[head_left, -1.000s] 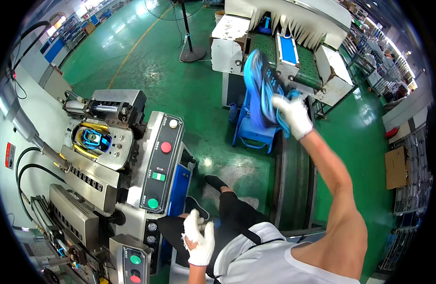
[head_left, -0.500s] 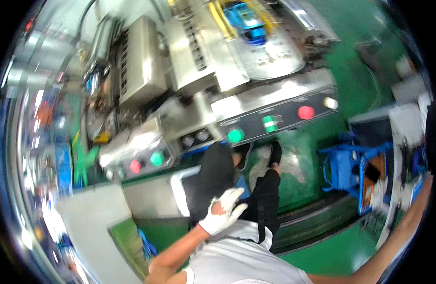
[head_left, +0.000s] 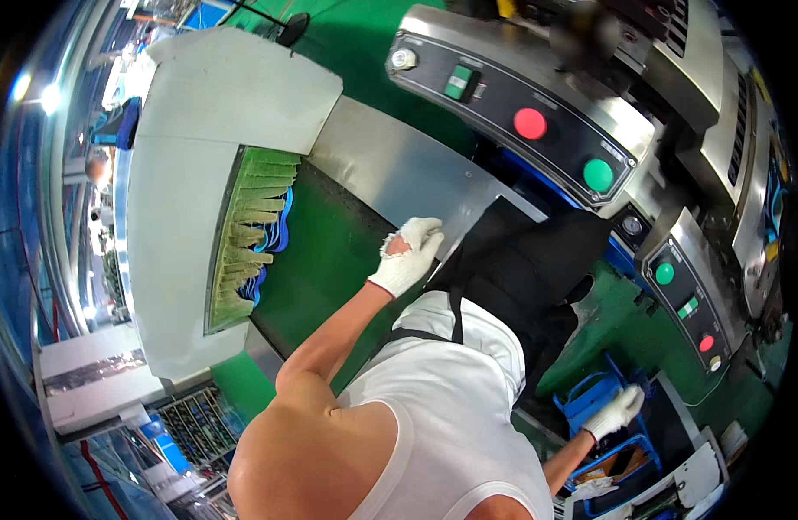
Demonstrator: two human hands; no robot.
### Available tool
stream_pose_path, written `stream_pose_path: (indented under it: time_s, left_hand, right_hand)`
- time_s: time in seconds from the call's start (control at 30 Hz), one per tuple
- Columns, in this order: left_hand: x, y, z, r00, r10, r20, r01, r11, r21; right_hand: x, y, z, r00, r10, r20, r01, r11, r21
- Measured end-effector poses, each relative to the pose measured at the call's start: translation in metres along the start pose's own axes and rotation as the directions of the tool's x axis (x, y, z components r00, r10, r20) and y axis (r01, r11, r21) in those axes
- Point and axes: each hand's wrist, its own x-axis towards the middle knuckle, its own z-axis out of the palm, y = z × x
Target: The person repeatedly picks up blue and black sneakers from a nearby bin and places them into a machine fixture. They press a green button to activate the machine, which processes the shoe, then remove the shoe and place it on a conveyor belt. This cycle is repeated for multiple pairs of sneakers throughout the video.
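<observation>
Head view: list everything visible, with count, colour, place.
Hood: one, grey, left
Strip curtain: one, green, on hood
Curved items: several, blue, behind curtain
Belt: one, green, left of centre
Metal plate: one, silver, upper centre
Control panels: two, black, upper right and right
Chair: one, blue, lower right
Rack: one, dark, lower left
Top: one, white, lower centre
Trousers: one, black, centre right
Left hand: one, white glove, centre
Right hand: one, white glove, lower right

Lamps (head_left: 50, 99) glare at upper left, rimward lines bending.
</observation>
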Motion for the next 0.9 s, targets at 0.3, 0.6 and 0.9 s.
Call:
stream_pose_path:
  time_s: [0.3, 0.6, 0.9]
  left_hand:
    - [-0.038, -0.242, -0.082, 0.856, -0.451, -0.255, 0.516, 0.782, 0.349]
    - [-0.261, -0.578, -0.29, 0.681, -0.32, -0.659, 0.711, 0.075, 0.699]
    - [-0.18, -0.523, -0.341, 0.383, -0.804, -0.456, 0.79, 0.03, 0.612]
  right_hand:
    - [-0.048, -0.145, 0.124, 0.703, -0.339, 0.625, 0.496, 0.864, -0.09]
    - [-0.027, -0.16, 0.14, 0.613, -0.144, 0.777, 0.621, 0.696, -0.361]
    - [0.051, -0.121, 0.077, 0.765, -0.029, 0.644, 0.58, 0.465, -0.668]
